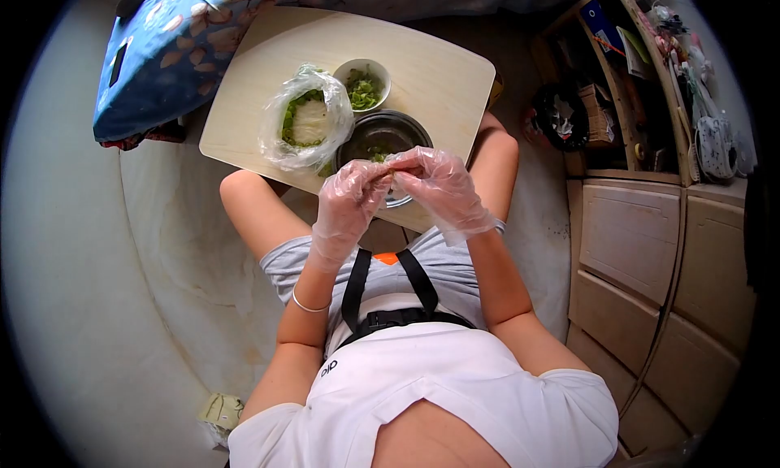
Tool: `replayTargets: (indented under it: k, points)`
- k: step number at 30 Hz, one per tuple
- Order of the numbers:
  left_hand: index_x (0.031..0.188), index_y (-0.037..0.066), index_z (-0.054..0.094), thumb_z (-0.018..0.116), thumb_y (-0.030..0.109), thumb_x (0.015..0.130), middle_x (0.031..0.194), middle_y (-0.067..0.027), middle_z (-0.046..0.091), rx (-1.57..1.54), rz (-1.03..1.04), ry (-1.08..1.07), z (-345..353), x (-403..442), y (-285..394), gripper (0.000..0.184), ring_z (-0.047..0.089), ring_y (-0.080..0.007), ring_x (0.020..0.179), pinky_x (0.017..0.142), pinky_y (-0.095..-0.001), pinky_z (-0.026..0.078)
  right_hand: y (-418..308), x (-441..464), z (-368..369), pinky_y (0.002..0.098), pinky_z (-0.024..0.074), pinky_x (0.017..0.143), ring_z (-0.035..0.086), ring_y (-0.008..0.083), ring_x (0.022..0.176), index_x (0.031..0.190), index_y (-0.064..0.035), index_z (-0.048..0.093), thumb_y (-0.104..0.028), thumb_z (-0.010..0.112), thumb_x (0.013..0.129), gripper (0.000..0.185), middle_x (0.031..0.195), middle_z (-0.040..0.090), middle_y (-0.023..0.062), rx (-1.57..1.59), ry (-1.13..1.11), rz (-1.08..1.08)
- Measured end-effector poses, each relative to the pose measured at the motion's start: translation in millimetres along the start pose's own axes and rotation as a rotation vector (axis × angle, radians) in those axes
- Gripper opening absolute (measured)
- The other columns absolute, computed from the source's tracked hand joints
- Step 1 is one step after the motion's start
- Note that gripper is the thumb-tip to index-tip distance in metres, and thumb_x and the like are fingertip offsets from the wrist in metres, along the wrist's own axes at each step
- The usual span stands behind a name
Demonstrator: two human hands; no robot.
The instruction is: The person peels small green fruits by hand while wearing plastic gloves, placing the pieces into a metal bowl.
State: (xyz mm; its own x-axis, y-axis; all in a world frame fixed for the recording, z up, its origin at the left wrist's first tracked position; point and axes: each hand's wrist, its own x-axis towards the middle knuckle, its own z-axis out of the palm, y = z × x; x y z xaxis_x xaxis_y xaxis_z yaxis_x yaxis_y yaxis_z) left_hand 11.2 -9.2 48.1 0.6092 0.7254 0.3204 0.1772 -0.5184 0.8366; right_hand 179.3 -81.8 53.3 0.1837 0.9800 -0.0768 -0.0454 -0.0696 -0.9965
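Both hands wear clear plastic gloves and meet above the near side of a metal bowl [410,125]. My left hand [354,198] is closed, its fingertips pinching something too small to make out. Against it, my right hand [437,188] is closed in a pinch as well. Some green bits [377,153] lie inside the metal bowl, partly hidden by the hands. Behind it stands a white bowl [386,76] with chopped green leaves [363,89]. To its left, an open clear plastic bag [276,128] holds green leaves around something pale.
The low, light-coloured table [443,70] stands between my knees. A bed with a blue floral cover [175,62] is at the back left. Wooden shelves and beige drawers [630,224] stand on the right. A small package [221,413] lies on the floor at lower left.
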Motion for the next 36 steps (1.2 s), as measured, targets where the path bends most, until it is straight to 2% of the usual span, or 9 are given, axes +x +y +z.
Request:
replayTargets:
  k: [3,8,15,21,23,26,29,31,36]
  points:
    - [0.102,0.003,0.068,0.071,0.004,0.087,0.089,-0.0121,0.066,0.054,0.036,0.014,1.6,0.1,1.8,0.015,0.064,-0.0232,0.072,0.066,-0.0315,0.052,1.8,-2.7,2.6,0.0246,0.0539,0.079,0.064,0.0098,0.086,0.108,0.0028,0.066,0.004,0.062,0.089,0.019,0.1,0.069,0.0066,-0.142,-0.01,-0.032]
    - [0.102,0.002,0.068,0.07,0.004,0.087,0.09,-0.0119,0.067,0.052,0.048,0.015,1.1,1.3,5.5,0.015,0.065,-0.0224,0.072,0.066,-0.0305,0.052,-7.5,-6.1,7.3,0.0289,0.0568,0.074,0.069,0.0216,0.082,0.103,0.0021,0.066,0.005,0.065,0.084,0.019,0.094,0.068,0.013,-0.437,0.074,-0.284]
    - [0.107,0.0,0.067,0.065,0.004,0.092,0.091,-0.0089,0.066,-0.314,-0.277,0.01,4.6,-2.9,13.0,0.015,0.066,-0.0155,0.075,0.061,-0.0271,0.054,-8.0,-8.0,12.3,0.0289,0.0565,0.078,0.068,0.0221,0.089,0.104,0.0028,0.066,0.006,0.063,0.085,0.019,0.101,0.069,0.0136,-0.447,0.129,-0.359]
    - [0.111,-0.002,0.065,0.061,0.01,0.096,0.095,-0.0043,0.065,-0.791,-0.54,-0.015,-3.2,-4.6,12.2,0.02,0.064,-0.0095,0.08,0.062,-0.0223,0.056,-6.4,-11.0,12.1,0.028,0.0542,0.078,0.068,0.017,0.084,0.109,0.0006,0.068,0.0,0.063,0.089,0.02,0.093,0.07,0.0104,0.055,0.146,-0.046]
    - [0.111,-0.003,0.065,0.061,0.011,0.096,0.095,-0.004,0.064,-0.868,-0.549,-0.035,-3.7,-4.5,12.8,0.02,0.064,-0.0094,0.079,0.062,-0.0223,0.056,-14.3,-11.6,11.8,0.026,0.0526,0.088,0.065,0.0148,0.097,0.106,0.004,0.068,0.004,0.062,0.089,0.017,0.107,0.068,0.01,0.192,0.13,0.101]
    - [0.112,-0.002,0.065,0.062,0.009,0.096,0.093,-0.0035,0.064,-0.855,-0.572,-0.012,-1.7,-5.2,12.8,0.02,0.064,-0.0087,0.079,0.062,-0.0224,0.056,-4.6,-11.1,9.5,0.0262,0.0532,0.086,0.065,0.0147,0.094,0.105,0.0029,0.069,0.003,0.064,0.089,0.017,0.105,0.069,0.0101,-0.044,0.13,-0.109]
    - [0.11,0.0,0.065,0.065,0.005,0.092,0.09,-0.006,0.065,-0.52,-0.424,0.044,-0.2,-4.9,14.0,0.018,0.065,-0.0122,0.076,0.061,-0.025,0.055,-11.2,-10.7,10.9,0.0262,0.0539,0.083,0.066,0.0149,0.09,0.105,0.002,0.069,0.002,0.066,0.089,0.016,0.102,0.07,0.0104,-0.242,0.126,-0.161]
    - [0.107,0.002,0.065,0.069,0.001,0.087,0.089,-0.0112,0.066,-0.025,-0.108,0.047,-2.4,-2.0,16.0,0.02,0.066,-0.0215,0.075,0.062,-0.0312,0.054,-16.9,-10.7,12.1,0.0262,0.0541,0.082,0.067,0.0151,0.089,0.105,0.0019,0.069,0.001,0.066,0.089,0.016,0.1,0.07,0.0105,-0.294,0.132,-0.183]
    - [0.105,0.003,0.064,0.071,-0.001,0.083,0.091,-0.0143,0.066,0.154,0.068,0.103,4.4,-3.3,8.6,0.023,0.066,-0.0287,0.076,0.066,-0.0348,0.055,-22.3,-9.1,16.1,0.0261,0.0544,0.081,0.068,0.0156,0.088,0.104,0.0014,0.07,-0.001,0.067,0.088,0.016,0.098,0.071,0.0115,-0.367,0.143,-0.117]
